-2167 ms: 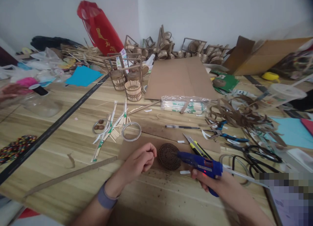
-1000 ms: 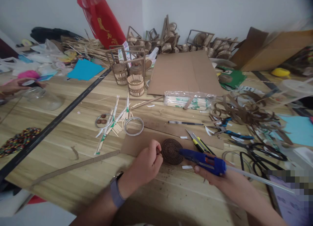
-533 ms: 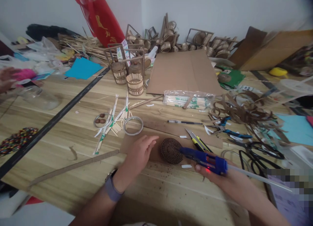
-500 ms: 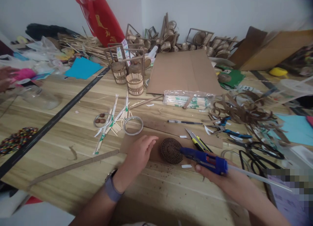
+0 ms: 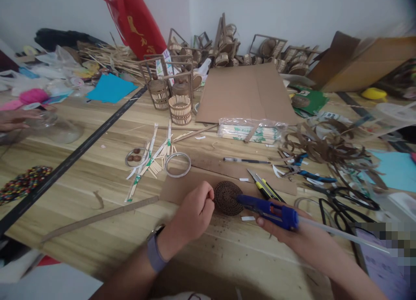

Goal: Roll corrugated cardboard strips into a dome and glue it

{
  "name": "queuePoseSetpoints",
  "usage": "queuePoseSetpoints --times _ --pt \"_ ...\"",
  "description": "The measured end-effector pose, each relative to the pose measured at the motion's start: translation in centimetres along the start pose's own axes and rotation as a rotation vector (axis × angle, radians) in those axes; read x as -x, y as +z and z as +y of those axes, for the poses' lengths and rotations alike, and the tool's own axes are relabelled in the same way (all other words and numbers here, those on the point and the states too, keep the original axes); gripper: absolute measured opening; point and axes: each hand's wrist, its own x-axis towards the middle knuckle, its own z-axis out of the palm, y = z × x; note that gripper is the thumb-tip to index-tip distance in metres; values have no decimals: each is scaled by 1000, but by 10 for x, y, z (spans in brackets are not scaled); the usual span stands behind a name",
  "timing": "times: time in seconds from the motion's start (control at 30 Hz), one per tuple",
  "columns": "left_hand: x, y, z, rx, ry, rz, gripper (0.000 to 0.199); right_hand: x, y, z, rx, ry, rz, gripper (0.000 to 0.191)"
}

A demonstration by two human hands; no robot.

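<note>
A round, coiled brown disc (image 5: 228,198) lies on a strip of brown cardboard (image 5: 182,188) at the middle front. My right hand (image 5: 282,230) holds a blue glue gun (image 5: 273,211), a long clear stick coming out of its back; the nozzle is at the disc's right side. Just left of the disc is my left hand (image 5: 199,209), its fingers curled in and pressed together. Whether anything small is between those fingers is hidden.
Yellow-black cutters (image 5: 264,185), blue-handled pliers (image 5: 312,174) and black scissors (image 5: 354,200) lie to the right. Metal rings (image 5: 177,164) and small sticks are at left centre. Little stick baskets (image 5: 180,110) stand behind. Another person's hand (image 5: 19,119) touches a clear jar (image 5: 61,127) at far left.
My left hand's fingers have curled in from a looser, stretched pose, and the hand sits slightly further right. The other person's hand has come to the jar.
</note>
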Motion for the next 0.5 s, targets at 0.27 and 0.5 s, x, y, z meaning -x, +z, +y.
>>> queuePoseSetpoints --times 0.27,0.5 --pt "0 3 -2 2 25 12 13 0 1 6 25 -30 -2 40" --pt "2 6 -2 -37 67 8 13 1 -2 5 39 -90 5 35"
